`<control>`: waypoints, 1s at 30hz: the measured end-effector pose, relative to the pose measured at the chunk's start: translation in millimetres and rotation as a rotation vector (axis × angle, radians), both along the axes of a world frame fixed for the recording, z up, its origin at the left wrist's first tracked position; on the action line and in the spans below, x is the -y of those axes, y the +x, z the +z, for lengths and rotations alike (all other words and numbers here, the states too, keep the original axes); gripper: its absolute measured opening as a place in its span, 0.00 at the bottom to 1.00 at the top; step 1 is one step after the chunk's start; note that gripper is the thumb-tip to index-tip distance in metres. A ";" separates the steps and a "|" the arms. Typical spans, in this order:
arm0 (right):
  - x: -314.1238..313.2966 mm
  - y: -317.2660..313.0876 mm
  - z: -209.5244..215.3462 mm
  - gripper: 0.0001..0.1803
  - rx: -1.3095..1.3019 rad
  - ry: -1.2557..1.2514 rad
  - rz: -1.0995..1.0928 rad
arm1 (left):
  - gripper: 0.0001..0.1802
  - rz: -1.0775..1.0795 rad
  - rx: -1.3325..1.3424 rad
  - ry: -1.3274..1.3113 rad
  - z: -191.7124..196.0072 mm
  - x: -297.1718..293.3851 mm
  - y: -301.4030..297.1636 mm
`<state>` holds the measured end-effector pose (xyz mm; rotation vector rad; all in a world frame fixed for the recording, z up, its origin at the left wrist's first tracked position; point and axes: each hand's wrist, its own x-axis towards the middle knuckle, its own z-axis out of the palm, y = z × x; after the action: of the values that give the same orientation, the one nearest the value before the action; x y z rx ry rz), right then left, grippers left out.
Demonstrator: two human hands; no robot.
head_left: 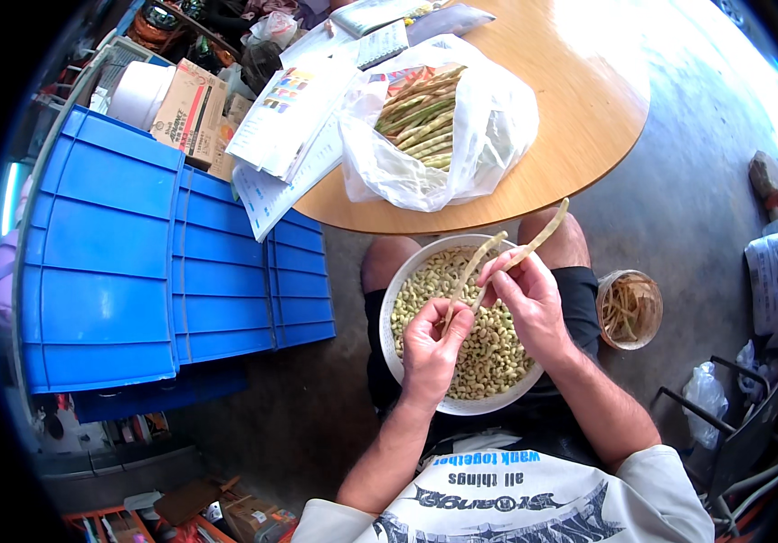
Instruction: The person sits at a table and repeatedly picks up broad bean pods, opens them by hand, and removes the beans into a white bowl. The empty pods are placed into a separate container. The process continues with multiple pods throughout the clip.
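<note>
My left hand (432, 348) pinches the lower end of a long pale bean pod (476, 264) between thumb and fingers. Another yellowish pod strip (545, 228) is gripped by my right hand (526, 297), its tip pointing up and away. I cannot tell whether the two strips are halves of one pod. Both hands hover over a round white basin (387, 330) resting on my lap. Shelled pale green beans (488, 366) fill much of it. Beyond, on the table, a white plastic bag (503, 127) lies open around a bundle of unshelled pods (421, 122).
The round wooden table (579, 100) reaches over my knees. Papers (285, 122) overhang its left edge. Blue plastic crates (104, 253) line the left, with a cardboard box (188, 109) behind. A small bucket (653, 294) of pod husks (622, 312) stands right. A black-framed cart (724, 421) sits lower right.
</note>
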<state>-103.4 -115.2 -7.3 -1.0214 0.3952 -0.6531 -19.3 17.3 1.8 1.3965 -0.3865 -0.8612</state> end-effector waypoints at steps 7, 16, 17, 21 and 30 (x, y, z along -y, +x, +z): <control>2.8 -2.7 1.2 0.06 -0.024 0.029 0.017 | 0.09 0.093 -0.053 0.027 9.6 0.6 2.1; 12.7 -10.8 9.8 0.10 0.000 0.065 0.221 | 0.04 -0.075 0.697 0.135 33.5 17.3 8.5; 19.4 -14.2 15.5 0.09 -0.029 0.060 0.200 | 0.04 -0.047 0.770 0.094 37.7 22.0 12.1; 46.7 -43.2 41.3 0.06 -0.003 0.015 -0.080 | 0.06 0.083 0.890 -0.024 48.4 48.1 58.2; 116.2 -160.6 -41.0 0.05 -0.406 -0.159 -0.749 | 0.07 -0.204 1.457 -0.001 64.8 144.7 141.7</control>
<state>-264.0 -231.5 -48.3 -1.1565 1.1267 -1.1585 122.4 -127.4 66.6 1.8072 -1.6280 0.1731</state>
